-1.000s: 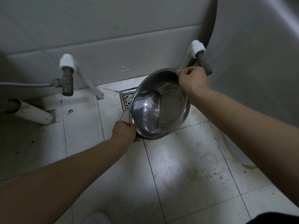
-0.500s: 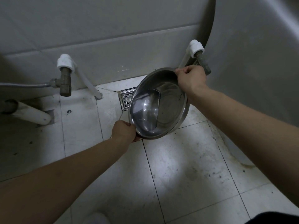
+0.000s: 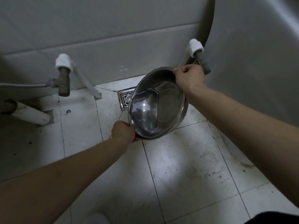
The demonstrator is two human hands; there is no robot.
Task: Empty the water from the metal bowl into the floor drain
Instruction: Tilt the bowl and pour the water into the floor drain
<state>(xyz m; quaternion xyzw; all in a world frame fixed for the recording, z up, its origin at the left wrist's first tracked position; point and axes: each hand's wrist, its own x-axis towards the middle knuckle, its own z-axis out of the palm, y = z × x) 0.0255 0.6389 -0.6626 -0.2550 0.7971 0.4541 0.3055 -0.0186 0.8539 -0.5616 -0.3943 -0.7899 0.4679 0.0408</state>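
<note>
Two hands held the metal bowl [image 3: 157, 104] in the single head view, above a tiled floor [image 3: 178, 167]. At about seven o'clock on the rim, the left hand [image 3: 123, 130] was closed on the edge; at about one o'clock, the right hand [image 3: 188, 78] was clenched over the far edge. The bowl was tipped, its left side lower, and the water [image 3: 143, 110] had pooled against that lower wall, close to the lip. Just beyond the rim, at about ten o'clock from the bowl, sat the floor drain [image 3: 125, 99], partly hidden behind it. No stream could be made out leaving the rim.

By my reading, the pour was in hand but little or no water had gone yet. The next move would call for a steeper tilt toward the drain, the right hand raised and the left kept low, with the lip brought over the grate so the water would not spill onto the tiles.
</note>
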